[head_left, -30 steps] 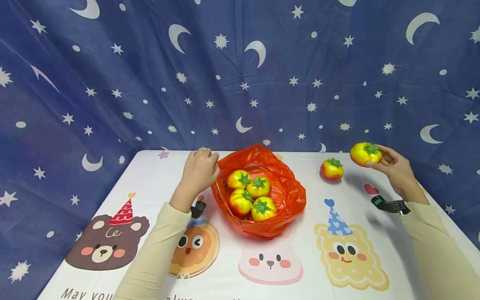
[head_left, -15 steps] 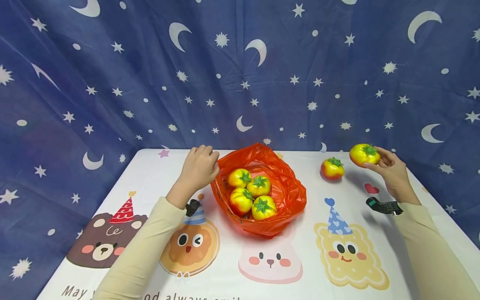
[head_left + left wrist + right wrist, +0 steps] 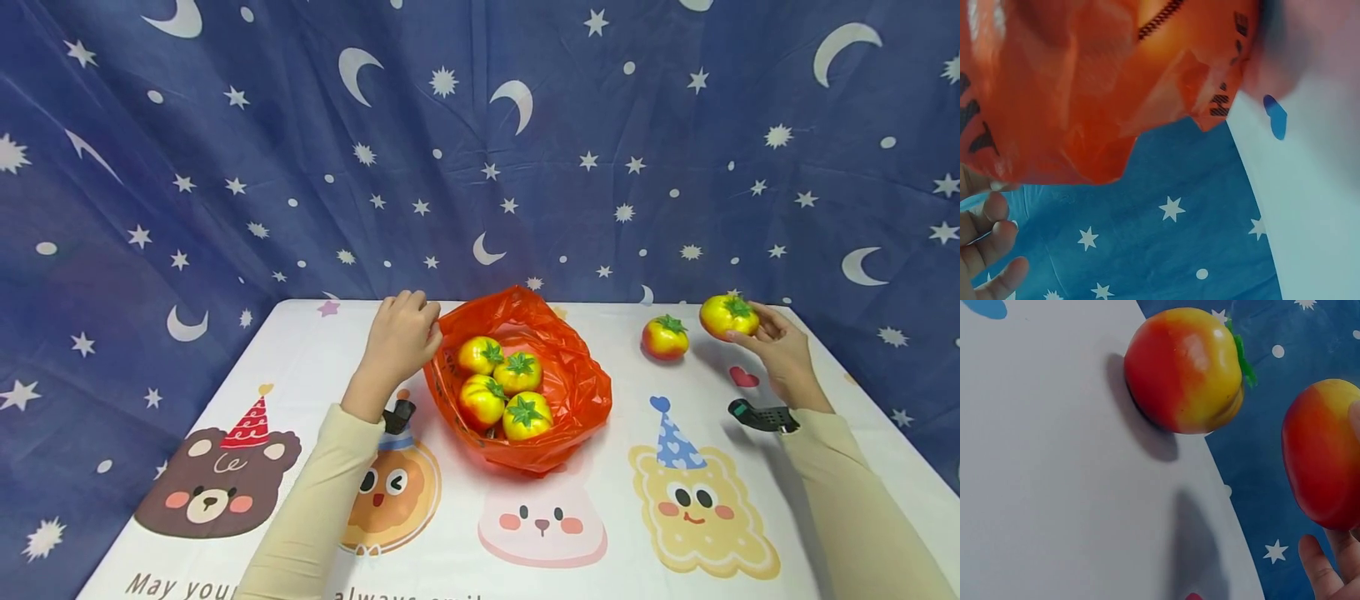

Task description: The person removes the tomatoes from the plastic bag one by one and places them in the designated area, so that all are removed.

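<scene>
My left hand (image 3: 401, 333) pinches the left rim of a red plastic bag (image 3: 566, 367); in the left wrist view the curled fingers (image 3: 997, 237) show at the bag's edge. Several yellow-and-red toy tomatoes (image 3: 480, 402) with green leaf tops sit inside the bag, which stands with its mouth spread. On the right, my right hand (image 3: 783, 350) holds another tomato (image 3: 723, 318) above the table, thumb in front and fingers behind. Just left of it, a loose tomato (image 3: 663, 339) rests on the table; the right wrist view shows this resting tomato (image 3: 1182, 372) close to the held one (image 3: 1325, 456).
A white tablecloth (image 3: 611, 517) with printed cartoon figures covers the table. Behind its far edge hangs a blue curtain (image 3: 480, 192) with moons and stars. A black wrist device (image 3: 761, 415) sits on the right forearm.
My right hand has sunk slightly with its tomato and come a little to the left. The left hand stays at the bag's rim; the bag and the resting tomato have not visibly moved.
</scene>
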`<act>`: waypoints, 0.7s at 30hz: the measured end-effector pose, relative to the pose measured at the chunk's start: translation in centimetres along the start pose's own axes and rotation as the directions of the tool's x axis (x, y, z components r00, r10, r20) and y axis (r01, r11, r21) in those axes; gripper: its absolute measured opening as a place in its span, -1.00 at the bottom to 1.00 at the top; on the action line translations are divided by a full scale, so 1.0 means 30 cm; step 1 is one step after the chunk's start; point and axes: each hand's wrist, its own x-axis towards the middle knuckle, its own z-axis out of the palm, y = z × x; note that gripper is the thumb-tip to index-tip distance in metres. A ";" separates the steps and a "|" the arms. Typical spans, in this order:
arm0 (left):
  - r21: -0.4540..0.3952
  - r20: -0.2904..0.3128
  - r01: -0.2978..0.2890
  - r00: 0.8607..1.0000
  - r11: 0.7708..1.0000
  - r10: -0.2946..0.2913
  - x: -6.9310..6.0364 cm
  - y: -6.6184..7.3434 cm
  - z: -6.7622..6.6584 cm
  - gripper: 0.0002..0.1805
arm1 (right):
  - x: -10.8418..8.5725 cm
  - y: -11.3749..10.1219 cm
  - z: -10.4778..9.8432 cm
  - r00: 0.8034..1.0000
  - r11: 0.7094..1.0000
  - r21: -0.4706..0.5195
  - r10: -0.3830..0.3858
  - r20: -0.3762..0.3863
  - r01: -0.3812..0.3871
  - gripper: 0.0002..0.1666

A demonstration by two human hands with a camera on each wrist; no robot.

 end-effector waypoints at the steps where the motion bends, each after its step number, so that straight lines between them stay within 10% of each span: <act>1: -0.004 -0.003 0.008 1.000 1.000 -0.008 -0.002 0.001 0.002 -0.93 | -0.010 -0.009 0.006 1.000 1.000 -0.007 0.007 0.000 -0.007 0.03; 10: -0.059 -0.025 0.062 0.998 0.996 -0.064 -0.010 0.008 0.010 -0.92 | -0.128 -0.133 0.076 0.997 0.995 0.062 0.076 0.017 -0.077 -0.01; 21: -0.066 -0.033 0.063 0.997 0.996 -0.066 -0.011 0.013 0.009 -0.90 | -0.125 -0.103 0.094 0.991 0.989 -0.058 0.133 -0.013 -0.134 -0.02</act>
